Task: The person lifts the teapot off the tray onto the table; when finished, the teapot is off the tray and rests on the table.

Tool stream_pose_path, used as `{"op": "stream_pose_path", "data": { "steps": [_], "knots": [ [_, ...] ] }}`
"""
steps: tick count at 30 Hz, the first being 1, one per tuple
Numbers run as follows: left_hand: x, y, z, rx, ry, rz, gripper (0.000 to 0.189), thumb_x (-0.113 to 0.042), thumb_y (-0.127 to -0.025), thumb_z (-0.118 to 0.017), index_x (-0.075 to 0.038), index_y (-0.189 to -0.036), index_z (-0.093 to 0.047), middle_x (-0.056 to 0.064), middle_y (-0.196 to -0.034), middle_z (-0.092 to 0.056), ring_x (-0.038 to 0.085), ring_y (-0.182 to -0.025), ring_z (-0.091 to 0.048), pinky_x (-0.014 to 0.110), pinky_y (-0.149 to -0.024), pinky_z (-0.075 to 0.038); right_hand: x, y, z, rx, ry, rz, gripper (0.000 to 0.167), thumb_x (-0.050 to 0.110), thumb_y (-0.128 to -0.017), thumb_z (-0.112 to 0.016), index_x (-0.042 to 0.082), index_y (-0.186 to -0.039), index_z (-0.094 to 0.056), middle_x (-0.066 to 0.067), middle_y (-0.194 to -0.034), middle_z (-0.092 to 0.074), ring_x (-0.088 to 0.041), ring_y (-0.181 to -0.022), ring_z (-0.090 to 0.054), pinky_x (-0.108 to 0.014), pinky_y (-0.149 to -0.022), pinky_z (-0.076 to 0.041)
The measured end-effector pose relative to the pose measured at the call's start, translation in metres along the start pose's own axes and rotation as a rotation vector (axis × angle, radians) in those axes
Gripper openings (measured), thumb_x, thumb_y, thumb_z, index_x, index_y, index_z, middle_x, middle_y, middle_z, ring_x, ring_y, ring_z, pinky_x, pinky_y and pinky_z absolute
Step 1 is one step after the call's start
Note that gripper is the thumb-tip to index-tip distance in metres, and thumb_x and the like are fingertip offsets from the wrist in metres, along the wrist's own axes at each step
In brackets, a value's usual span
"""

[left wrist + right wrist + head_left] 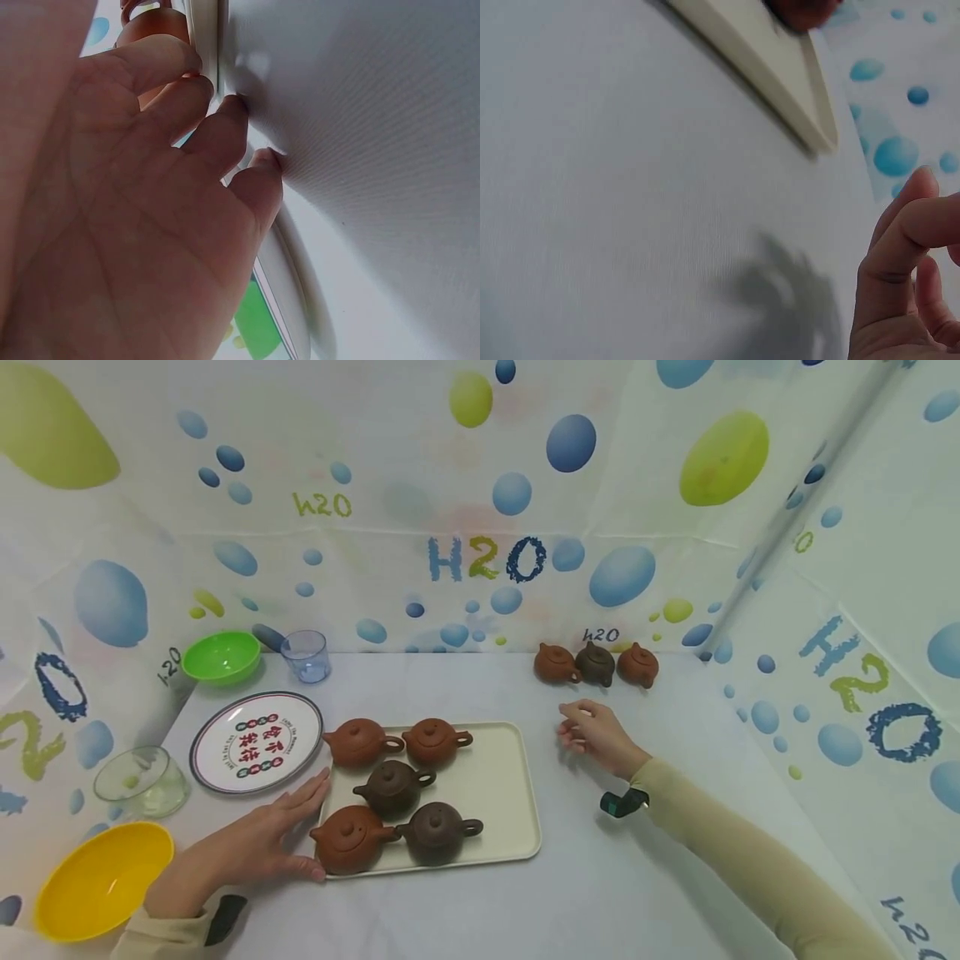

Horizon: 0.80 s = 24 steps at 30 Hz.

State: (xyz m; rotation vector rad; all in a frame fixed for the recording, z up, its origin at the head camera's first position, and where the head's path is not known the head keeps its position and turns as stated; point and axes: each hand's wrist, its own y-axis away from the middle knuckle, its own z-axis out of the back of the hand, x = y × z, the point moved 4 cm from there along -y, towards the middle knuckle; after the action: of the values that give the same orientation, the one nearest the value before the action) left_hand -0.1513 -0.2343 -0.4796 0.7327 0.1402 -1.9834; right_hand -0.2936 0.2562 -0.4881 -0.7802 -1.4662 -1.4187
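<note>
A person sits at a white table walled by bubble-print cloth; a cream tray lies in front of them with five small clay teapots on it, two reddish at the back, a dark one in the middle, one reddish and one dark at the front. The left hand lies flat on the table, fingers straight and spread, fingertips against the tray's left edge, beside the front reddish pot; it holds nothing. The right hand hovers right of the tray, fingers loosely curled, empty, apart from everything. Three more pots stand in a row by the back wall, beyond that hand. Left of the tray sit a printed plate, a green bowl, a clear cup, a glass bowl and a yellow bowl.

Likely risks: a push from the left hand could slide the tray and rattle the close-set pots, knocking spouts or loose lids; reaching over the tray with a sleeve could tip one; a careless grab at a small handle could let a pot slip.
</note>
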Motion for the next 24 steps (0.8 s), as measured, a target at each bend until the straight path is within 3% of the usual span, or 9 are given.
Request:
{"op": "stream_pose_path", "data": {
  "steps": [7, 12, 19, 24],
  "knots": [
    [-0.001, -0.001, 0.000, -0.009, -0.011, -0.017, 0.123, -0.060, -0.075, -0.089, 0.002, -0.165, -0.032, 0.027, -0.176, -0.021, 0.061, -0.153, -0.034, 0.076, -0.122, -0.028, 0.013, -0.003, -0.041, 0.093, 0.049, 0.017, 0.047, 0.033, -0.112, -0.058, 0.000, -0.145, -0.053, -0.004, -0.095, -0.067, -0.013, -0.076, -0.062, -0.018, -0.057, -0.046],
    [0.000, 0.000, 0.000, -0.002, -0.004, -0.009, 0.123, -0.057, -0.075, -0.090, 0.002, -0.166, -0.032, 0.027, -0.176, -0.021, 0.060, -0.154, -0.034, 0.076, -0.123, -0.027, 0.020, -0.006, -0.074, 0.170, 0.135, 0.023, 0.048, 0.041, -0.109, -0.061, 0.003, -0.140, -0.060, -0.004, -0.095, -0.068, -0.015, -0.076, -0.064, -0.020, -0.059, -0.046],
    [-0.002, 0.000, 0.000, 0.004, 0.013, -0.004, 0.123, -0.056, -0.076, -0.091, 0.002, -0.166, -0.031, 0.027, -0.177, -0.019, 0.062, -0.154, -0.031, 0.077, -0.122, -0.027, 0.019, -0.009, -0.121, 0.375, 0.266, 0.071, 0.040, 0.047, -0.107, -0.062, 0.010, -0.123, -0.064, -0.006, -0.099, -0.076, -0.016, -0.073, -0.074, -0.022, -0.059, -0.052],
    [-0.002, 0.000, 0.000, 0.005, 0.016, 0.003, 0.123, -0.055, -0.076, -0.091, 0.002, -0.166, -0.030, 0.027, -0.177, -0.019, 0.063, -0.154, -0.031, 0.078, -0.122, -0.027, 0.018, -0.011, -0.142, 0.427, 0.284, 0.108, 0.038, 0.043, -0.110, -0.057, 0.006, -0.116, -0.064, -0.009, -0.099, -0.076, -0.014, -0.072, -0.075, -0.022, -0.057, -0.054]
  ]
}}
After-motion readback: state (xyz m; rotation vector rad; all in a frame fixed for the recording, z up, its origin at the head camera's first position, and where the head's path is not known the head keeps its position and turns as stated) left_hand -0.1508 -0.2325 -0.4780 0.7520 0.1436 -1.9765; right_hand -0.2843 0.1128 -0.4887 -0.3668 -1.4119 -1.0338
